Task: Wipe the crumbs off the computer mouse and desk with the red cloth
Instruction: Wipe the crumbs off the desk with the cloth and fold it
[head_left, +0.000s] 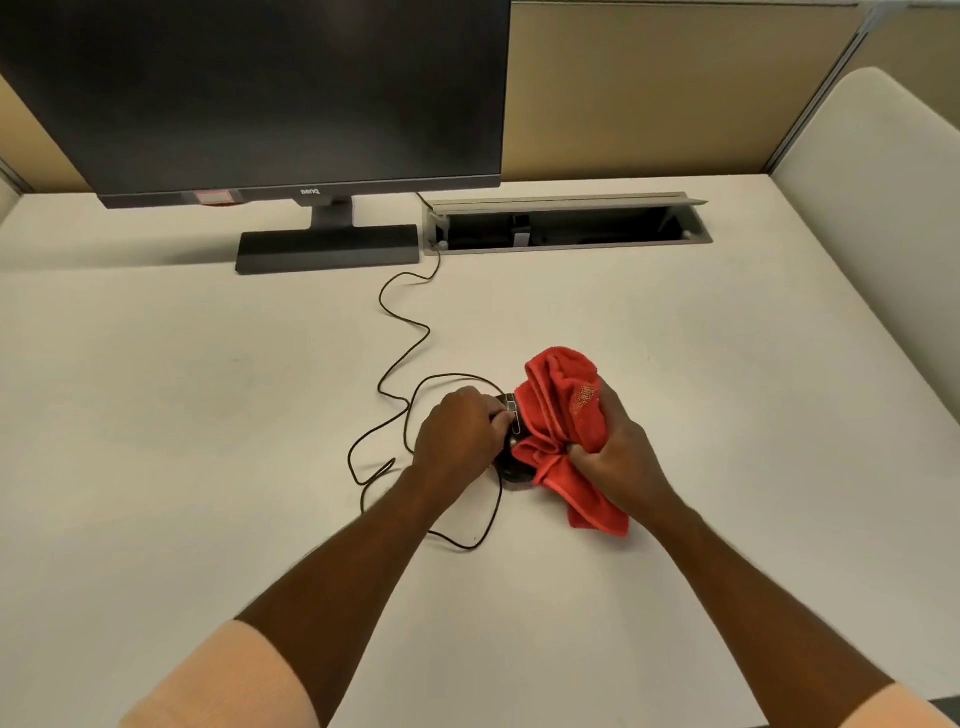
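Note:
A black wired computer mouse (511, 470) sits on the white desk (208, 415), mostly hidden by both hands and the cloth. My left hand (457, 436) grips the mouse from its left side, fingers curled over it. My right hand (618, 457) holds a bunched red cloth (558, 410) and presses it against the mouse's right side and top. One end of the cloth hangs down onto the desk near me. No crumbs are visible at this size.
The mouse's thin black cable (405, 358) loops over the desk left of the mouse and runs back to an open cable hatch (566, 228). A dark monitor (260, 93) on its stand (327, 252) fills the far left. Partition walls border the desk.

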